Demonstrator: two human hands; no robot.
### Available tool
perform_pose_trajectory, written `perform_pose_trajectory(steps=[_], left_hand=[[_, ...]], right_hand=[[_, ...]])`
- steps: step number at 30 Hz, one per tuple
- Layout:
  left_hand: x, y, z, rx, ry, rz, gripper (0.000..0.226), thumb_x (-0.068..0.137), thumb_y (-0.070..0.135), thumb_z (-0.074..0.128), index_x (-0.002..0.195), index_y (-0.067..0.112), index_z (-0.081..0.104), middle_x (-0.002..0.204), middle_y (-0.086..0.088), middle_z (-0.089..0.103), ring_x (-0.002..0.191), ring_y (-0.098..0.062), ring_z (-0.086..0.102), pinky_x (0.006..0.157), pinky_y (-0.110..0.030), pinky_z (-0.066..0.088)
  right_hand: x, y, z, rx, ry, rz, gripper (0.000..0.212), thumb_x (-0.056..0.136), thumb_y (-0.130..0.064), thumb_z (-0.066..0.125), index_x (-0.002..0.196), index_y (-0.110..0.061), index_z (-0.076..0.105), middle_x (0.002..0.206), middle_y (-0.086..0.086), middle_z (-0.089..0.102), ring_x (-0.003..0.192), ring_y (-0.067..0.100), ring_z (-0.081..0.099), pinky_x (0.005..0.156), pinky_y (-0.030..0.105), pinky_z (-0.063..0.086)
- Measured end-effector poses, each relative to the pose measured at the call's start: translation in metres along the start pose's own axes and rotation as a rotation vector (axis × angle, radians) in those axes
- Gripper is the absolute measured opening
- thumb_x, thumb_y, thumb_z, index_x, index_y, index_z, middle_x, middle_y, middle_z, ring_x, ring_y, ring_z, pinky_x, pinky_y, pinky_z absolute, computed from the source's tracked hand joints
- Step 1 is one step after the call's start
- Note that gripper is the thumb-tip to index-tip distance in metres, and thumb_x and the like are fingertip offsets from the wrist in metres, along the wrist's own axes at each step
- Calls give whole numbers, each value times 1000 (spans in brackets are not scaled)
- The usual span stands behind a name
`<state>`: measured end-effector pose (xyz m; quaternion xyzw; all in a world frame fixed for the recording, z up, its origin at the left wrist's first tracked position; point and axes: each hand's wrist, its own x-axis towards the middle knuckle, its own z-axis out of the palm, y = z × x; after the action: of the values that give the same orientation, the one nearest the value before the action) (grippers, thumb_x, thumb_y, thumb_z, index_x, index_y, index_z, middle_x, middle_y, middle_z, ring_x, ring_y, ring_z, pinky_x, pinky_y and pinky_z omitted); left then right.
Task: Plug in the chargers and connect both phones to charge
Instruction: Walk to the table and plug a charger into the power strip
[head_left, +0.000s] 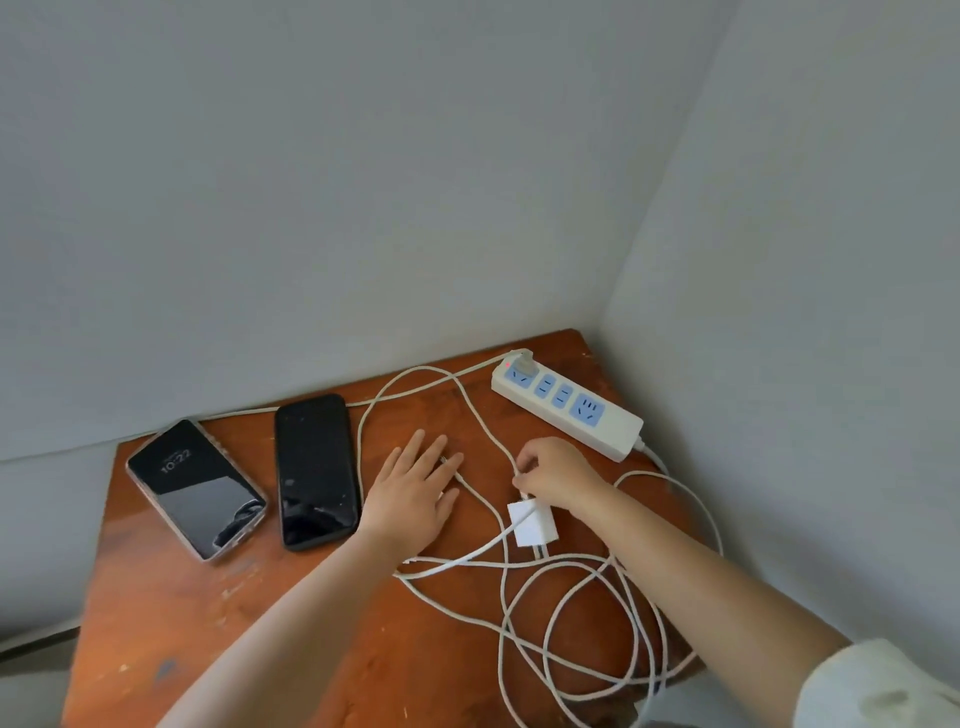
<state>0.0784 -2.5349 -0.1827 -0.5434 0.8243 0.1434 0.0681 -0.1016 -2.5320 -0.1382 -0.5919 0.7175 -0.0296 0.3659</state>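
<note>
Right hand (553, 473) pinches the limp white braided cable (488, 431) just beside the light, rigid white charger block (532, 524); best held by its body. Left hand (415, 488) lies open, flat on the worn wooden table (208, 623), empty.

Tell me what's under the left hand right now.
A white cable runs under the left hand's fingers, its connector tip showing between them. The palm covers bare table; anything else beneath is hidden.
</note>
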Motion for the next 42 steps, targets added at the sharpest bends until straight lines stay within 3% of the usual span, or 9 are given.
perform_pose_trajectory(steps=[5, 9, 17, 20, 24, 29, 32, 37, 42], left_hand=[[-4, 1, -7, 22, 42, 36, 49, 95, 44, 21, 141, 34, 7, 154, 8, 2, 139, -16, -13, 108, -34, -12], [0, 6, -19, 23, 60, 78, 46, 96, 39, 22, 141, 31, 14, 154, 8, 6, 140, -15, -10, 110, -33, -10], [13, 22, -19, 40, 40, 2, 49, 96, 40, 22, 142, 24, 13, 154, 4, 5, 140, -15, -8, 111, -33, -7], [14, 23, -13, 28, 19, -36, 50, 96, 40, 21, 142, 23, 11, 154, 3, 6, 140, -15, -7, 112, -34, -5], [18, 27, -9, 29, -5, -57, 51, 96, 41, 21, 142, 23, 9, 154, 3, 6, 140, -16, -6, 112, -35, -5], [32, 32, -16, 26, 6, -13, 52, 96, 40, 22, 142, 20, 10, 154, 1, 7, 141, -17, -3, 112, -36, -3], [39, 35, -15, 41, -55, -12, 54, 96, 41, 22, 142, 18, 8, 154, 0, 6, 141, -17, -2, 113, -36, -1], [41, 34, -9, 23, -85, -6, 58, 95, 43, 24, 142, 17, 3, 155, -1, 2, 141, -17, -2, 113, -35, 3], [41, 33, -8, 8, -68, 11, 59, 95, 43, 25, 142, 16, 3, 155, -2, 3, 141, -18, -1, 113, -35, 5]], right_hand=[[-1, 14, -22, 127, 214, -170, 4, 91, -15, 53, 94, -16, 51, 112, 10, 63, 103, 21, 58, 74, 21, 40], [2, 26, -34, 167, 368, -256, 15, 92, -17, 53, 83, -18, 42, 112, 12, 64, 103, 23, 61, 71, 21, 44], [10, 31, -39, 1, 365, -273, 23, 91, -13, 53, 111, -3, 58, 122, 14, 60, 113, 22, 54, 88, 27, 46], [10, 36, -48, -85, 315, -331, 24, 90, -14, 56, 108, 0, 60, 118, 15, 62, 110, 24, 54, 86, 28, 44], [10, 32, -63, 12, 473, -396, 16, 86, -10, 61, 87, 6, 65, 99, 21, 68, 90, 29, 61, 68, 26, 42], [25, 27, -85, 130, 547, -287, 13, 85, -11, 62, 84, 1, 67, 85, 18, 69, 70, 20, 56, 51, 9, 35], [35, 26, -87, 167, 508, -233, 13, 84, -13, 62, 88, -1, 68, 89, 17, 71, 74, 23, 60, 56, 18, 39], [44, 24, -85, 243, 511, -161, 16, 84, -17, 64, 93, -3, 68, 92, 12, 70, 73, 14, 55, 53, 10, 35], [46, 25, -81, 305, 577, -62, 19, 84, -20, 64, 87, -2, 67, 90, 16, 70, 76, 24, 61, 62, 27, 43]])
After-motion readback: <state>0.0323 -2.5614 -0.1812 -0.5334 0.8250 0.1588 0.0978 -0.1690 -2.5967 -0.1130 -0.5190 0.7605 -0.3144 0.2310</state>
